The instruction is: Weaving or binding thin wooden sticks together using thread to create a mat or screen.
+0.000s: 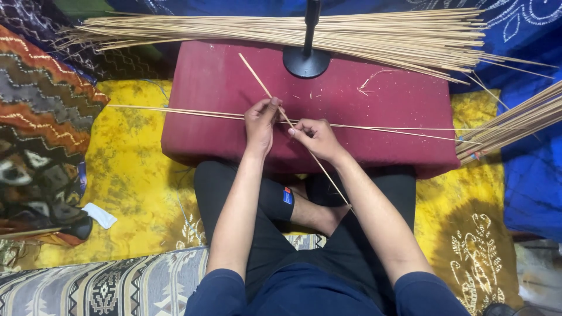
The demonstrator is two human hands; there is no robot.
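Head view: the person sits cross-legged behind a low maroon cushioned stool (363, 99) and works thin bamboo sticks on its top. The left hand (259, 123) pinches a diagonal stick (257, 76) between thumb and forefinger, fingers closed narrowly on it; that stick runs from the far side of the stool, under both hands, down toward the lap. The right hand (315, 137) has its fingertips closed on the same crossing point, where the diagonal stick meets a pair of long horizontal sticks (175, 110) lying across the stool and reaching past both of its edges.

To do this well, I judge the crossing should be kept pressed flat on the cushion, both pinches close to the joint so the slender sticks neither bow nor slip, and the pressure light, since such thin slivers look easy to snap.

Around them: a large bundle of sticks (351, 32) lies along the far edge of the stool, and a second bundle (515, 123) comes in from the right, its ends near the horizontal sticks' right tips. A black round stand base (305, 61) with its pole stands on the stool just beyond the hands, close to the diagonal stick's upper end, so a swing of that stick could strike it. A yellow printed cloth (134, 175) covers the floor, patterned blankets (41, 117) lie to the left.
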